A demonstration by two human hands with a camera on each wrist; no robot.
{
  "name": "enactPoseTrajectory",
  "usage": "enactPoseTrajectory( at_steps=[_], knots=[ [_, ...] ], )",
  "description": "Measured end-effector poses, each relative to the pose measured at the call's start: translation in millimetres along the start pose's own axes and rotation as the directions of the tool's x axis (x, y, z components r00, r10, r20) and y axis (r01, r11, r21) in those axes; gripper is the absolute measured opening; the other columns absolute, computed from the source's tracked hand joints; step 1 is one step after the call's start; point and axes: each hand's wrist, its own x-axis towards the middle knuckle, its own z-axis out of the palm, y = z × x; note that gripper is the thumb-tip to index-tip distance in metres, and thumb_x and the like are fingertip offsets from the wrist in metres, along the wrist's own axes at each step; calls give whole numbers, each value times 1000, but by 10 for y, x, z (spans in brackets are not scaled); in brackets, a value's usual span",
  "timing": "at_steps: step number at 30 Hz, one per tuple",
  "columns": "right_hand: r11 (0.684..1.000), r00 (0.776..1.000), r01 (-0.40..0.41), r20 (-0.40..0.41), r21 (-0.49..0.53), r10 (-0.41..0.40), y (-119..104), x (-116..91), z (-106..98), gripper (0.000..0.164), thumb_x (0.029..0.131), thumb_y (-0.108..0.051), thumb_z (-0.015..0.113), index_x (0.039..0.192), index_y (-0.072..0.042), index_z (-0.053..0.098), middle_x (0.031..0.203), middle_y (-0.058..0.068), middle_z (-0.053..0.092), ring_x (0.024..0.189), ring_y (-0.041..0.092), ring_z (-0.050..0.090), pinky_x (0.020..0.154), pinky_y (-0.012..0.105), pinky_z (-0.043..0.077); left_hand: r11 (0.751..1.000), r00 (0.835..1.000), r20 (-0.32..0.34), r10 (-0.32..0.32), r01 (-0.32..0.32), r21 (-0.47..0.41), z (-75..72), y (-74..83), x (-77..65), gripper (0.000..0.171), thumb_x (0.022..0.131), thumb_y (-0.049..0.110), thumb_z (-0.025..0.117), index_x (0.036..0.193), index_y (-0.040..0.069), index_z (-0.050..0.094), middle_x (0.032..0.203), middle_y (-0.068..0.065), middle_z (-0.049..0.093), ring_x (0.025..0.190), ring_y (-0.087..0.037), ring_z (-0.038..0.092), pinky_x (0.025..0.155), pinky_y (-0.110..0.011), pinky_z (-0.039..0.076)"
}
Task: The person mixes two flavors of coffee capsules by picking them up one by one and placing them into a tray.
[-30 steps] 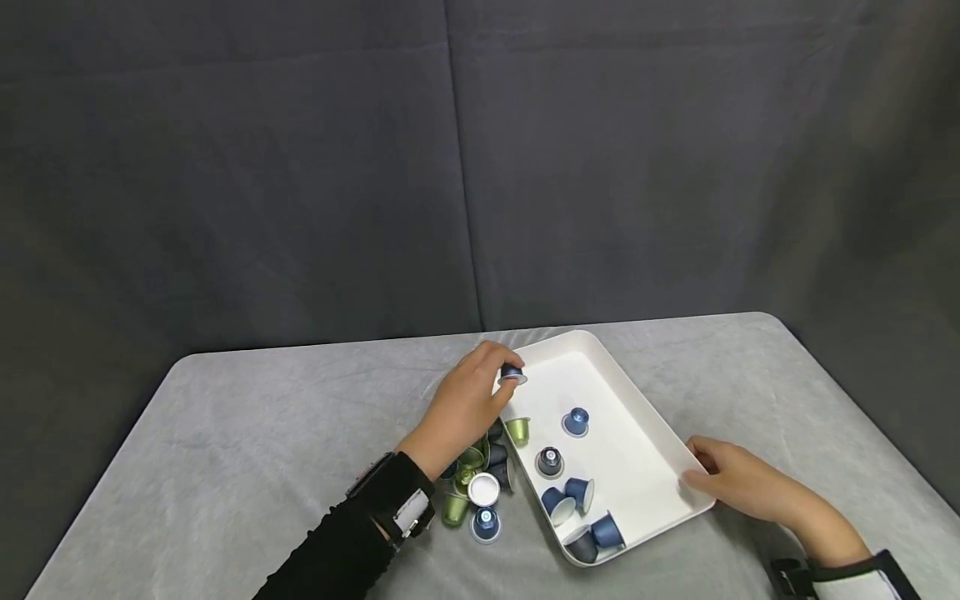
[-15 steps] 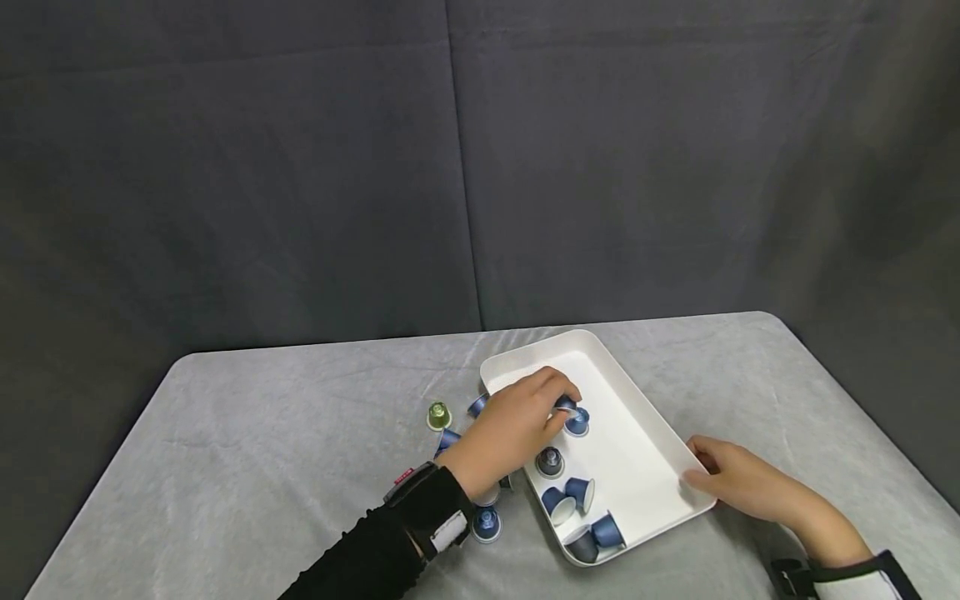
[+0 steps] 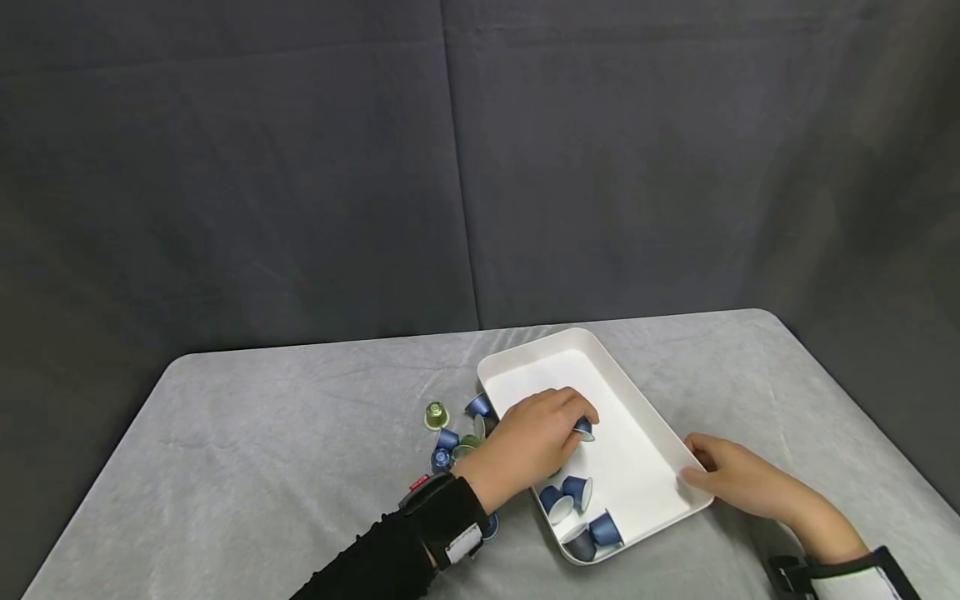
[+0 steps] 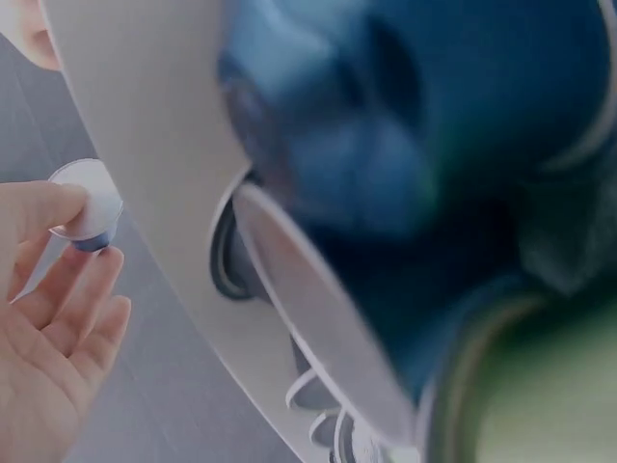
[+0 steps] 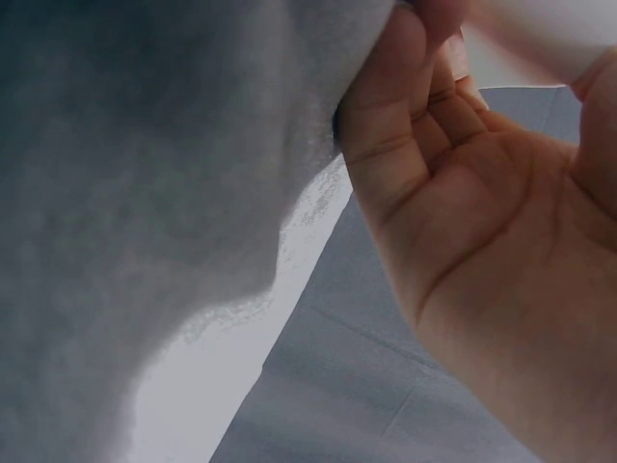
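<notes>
My left hand (image 3: 534,437) reaches over the white tray (image 3: 517,361), pinching a blue coffee capsule (image 3: 583,428) between thumb and fingers. In the left wrist view, the thumb lies on the pale lid of this capsule (image 4: 89,198), with fingertips under its blue base. Several blue and dark capsules lie near the tray's front corner, among them a tipped blue capsule (image 3: 605,529) and a dark capsule (image 3: 581,545). At the tray's right corner, my right hand (image 3: 738,475) grips the rim, thumb on top. The left hand hides part of the tray floor.
Left of the tray is a loose pile of blue, green and dark capsules, partly behind the left forearm. A green capsule (image 3: 436,414) stands at its far side. The grey-covered table (image 3: 262,467) ends at a dark curtain (image 3: 300,183).
The left hand has moved right and toward the front, from the tray's left rim to over its middle, pinching a blue capsule. The right hand has stayed at the corner.
</notes>
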Motion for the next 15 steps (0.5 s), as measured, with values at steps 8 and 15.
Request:
enactPoseTrajectory(
  at_steps=[8, 15],
  knots=[
    [1000, 1000, 1, 10, 9, -1, 1, 0, -2, 15, 96, -9, 60, 105, 3, 56, 90, 6, 67, 74, 14, 56, 57, 28, 48, 999, 998, 39, 47, -47, 9, 83, 81, 39, 20, 97, 17, 65, 117, 19, 68, 115, 8, 65, 106, -7, 59, 93, -19, 44],
    [1000, 1000, 6, 2, 7, -6, 7, -8, 1, 15, 96, -9, 60, 104, 3, 57, 89, 5, 67, 72, 12, 55, 57, 28, 48, 996, 992, 85, 91, -93, 11, 130, 121, 38, 18, 95, 15, 67, 112, 19, 70, 107, 9, 66, 100, -3, 60, 87, -17, 46]
  ],
)
